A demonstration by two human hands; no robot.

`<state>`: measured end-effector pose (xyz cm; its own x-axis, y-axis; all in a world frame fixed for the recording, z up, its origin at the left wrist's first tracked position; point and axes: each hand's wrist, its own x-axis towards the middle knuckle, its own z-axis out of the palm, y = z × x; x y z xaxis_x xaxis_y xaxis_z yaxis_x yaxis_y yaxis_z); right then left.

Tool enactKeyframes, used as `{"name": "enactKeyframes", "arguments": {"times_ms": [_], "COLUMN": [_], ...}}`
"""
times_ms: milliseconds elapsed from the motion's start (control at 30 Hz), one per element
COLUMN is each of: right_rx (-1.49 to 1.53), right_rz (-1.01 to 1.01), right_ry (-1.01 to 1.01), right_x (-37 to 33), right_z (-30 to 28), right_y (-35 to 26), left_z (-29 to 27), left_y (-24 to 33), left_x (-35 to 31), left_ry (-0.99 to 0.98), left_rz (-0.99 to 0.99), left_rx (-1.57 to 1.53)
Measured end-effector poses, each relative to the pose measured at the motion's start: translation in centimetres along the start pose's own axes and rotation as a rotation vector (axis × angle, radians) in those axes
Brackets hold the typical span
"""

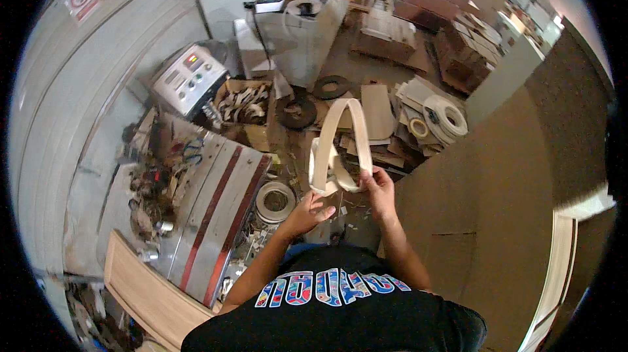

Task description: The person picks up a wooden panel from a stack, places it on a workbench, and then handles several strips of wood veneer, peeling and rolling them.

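Note:
A pale cream strip of edge banding (357,131), bent into a tall loop with smaller curls at its base, is held up in front of my body. My right hand (381,195) pinches the lower right side of the loop between thumb and fingers. At the lower left end of the strip, the fingertips of my left hand (307,215) hold its bottom edge, the thumb pointing toward the right. Below and left of the loop, a white roll of banding (275,201) lies beside the machine table.
To the left stands a machine table (216,188) with red stripes and a control box (190,77). A carton of scraps (245,105) sits behind it. More rolls (450,115) lie on stacked boards ahead. A large brown panel (477,228) fills my right side; a wooden panel (154,286) leans lower left.

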<state>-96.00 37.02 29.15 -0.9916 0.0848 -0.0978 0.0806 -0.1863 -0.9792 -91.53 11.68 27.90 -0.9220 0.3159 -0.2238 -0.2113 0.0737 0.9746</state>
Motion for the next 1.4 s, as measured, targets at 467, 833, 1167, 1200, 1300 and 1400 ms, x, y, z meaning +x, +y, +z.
{"name": "enactKeyframes", "arguments": {"times_ms": [467,833,1167,1200,1300,1400], "right_rx": [0.276,-0.165,-0.391,-0.422,-0.464,-0.579], "right_rz": [0.114,-0.084,-0.367,-0.290,-0.088,-0.072], "right_ry": [-0.041,-0.139,-0.439,-0.447,-0.466,-0.499], "right_x": [-3.3,-4.5,-5.8,-5.7,-5.6,-5.7], "right_z": [1.2,-0.2,2.1,1.7,0.7,-0.2], "right_y": [-5.4,-4.0,-7.9,-7.3,-6.1,-6.1], "left_z": [-1.8,-0.5,1.6,1.3,0.6,-0.2], "left_y": [5.2,8.4,9.9,9.8,10.3,10.4], "left_x": [3.9,1.1,0.8,0.7,0.4,0.7], "left_ry": [0.412,0.312,0.044,0.033,0.049,0.162], "left_rz": [0.288,0.179,0.268,0.281,0.270,0.327], "left_rx": [-0.214,-0.325,-0.297,-0.283,-0.237,-0.134]}}
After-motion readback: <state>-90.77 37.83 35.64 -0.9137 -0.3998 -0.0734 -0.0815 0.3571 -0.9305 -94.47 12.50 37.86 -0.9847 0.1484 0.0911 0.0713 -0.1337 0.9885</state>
